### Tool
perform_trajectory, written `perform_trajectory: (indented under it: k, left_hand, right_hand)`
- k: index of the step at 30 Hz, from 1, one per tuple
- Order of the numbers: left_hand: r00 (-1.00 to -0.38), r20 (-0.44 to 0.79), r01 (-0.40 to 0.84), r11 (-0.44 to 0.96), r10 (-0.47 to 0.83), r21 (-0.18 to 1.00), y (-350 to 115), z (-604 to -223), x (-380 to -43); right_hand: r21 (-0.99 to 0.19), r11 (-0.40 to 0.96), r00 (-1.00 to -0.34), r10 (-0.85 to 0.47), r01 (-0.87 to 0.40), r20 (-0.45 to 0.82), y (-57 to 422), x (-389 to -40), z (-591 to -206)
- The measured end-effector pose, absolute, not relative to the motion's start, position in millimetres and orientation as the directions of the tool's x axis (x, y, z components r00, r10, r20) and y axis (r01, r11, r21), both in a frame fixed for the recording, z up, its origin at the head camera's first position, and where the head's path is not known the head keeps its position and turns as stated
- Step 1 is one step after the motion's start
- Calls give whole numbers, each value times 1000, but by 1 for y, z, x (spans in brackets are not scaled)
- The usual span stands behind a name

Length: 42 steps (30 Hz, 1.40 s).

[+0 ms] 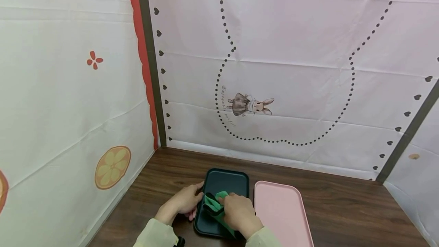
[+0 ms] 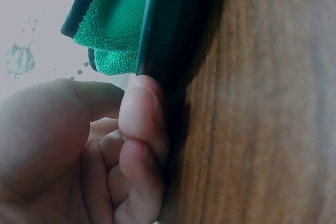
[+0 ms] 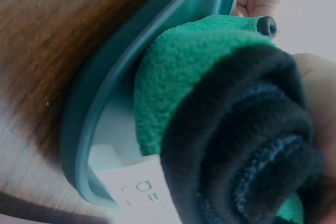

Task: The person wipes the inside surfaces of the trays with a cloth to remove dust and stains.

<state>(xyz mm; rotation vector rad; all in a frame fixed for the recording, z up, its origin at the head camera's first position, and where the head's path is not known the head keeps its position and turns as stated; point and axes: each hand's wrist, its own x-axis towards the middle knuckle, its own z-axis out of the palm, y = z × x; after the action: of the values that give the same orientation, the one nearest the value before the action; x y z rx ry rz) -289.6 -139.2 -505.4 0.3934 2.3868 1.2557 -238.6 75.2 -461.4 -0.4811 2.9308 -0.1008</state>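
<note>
A dark green rectangular tray (image 1: 228, 180) with a raised rim lies on the wooden table. Along its left side, my left hand (image 1: 185, 200) holds the edge. The left wrist view shows curled fingers (image 2: 139, 111) against the outside of the tray's rim. Over the middle of the tray, my right hand (image 1: 239, 210) grips a bunched green cloth (image 1: 211, 202) with black edging and presses it down inside. The right wrist view has the fuzzy cloth (image 3: 173, 72) folded in thick layers, and a white printed tag (image 3: 139, 187) hangs from it near the tray's corner.
Close on the right of the dark tray lies a pink tray (image 1: 279, 209), cut off by the lower frame edge. The brown wooden table (image 1: 346, 205) runs back to a printed fabric wall (image 1: 291, 87). Another fabric wall (image 1: 61, 106) stands along the left.
</note>
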Motion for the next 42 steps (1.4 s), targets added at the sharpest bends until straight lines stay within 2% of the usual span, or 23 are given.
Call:
perform_trajectory:
  k: [12, 22, 42]
  left_hand:
    - [-872, -231, 60, 563, 432, 824, -140, -506, -291]
    - [-876, -216, 64, 547, 432, 835, -141, -506, -290]
    - [-875, -227, 43, 535, 428, 844, -142, -509, -291]
  right_hand:
    - [-79, 945, -936, -325, -317, -132, 72, -239, -460]
    - [-104, 942, -927, -333, -319, -172, 68, -245, -460]
    - [-130, 932, -925, -356, -339, -137, 61, -249, -459]
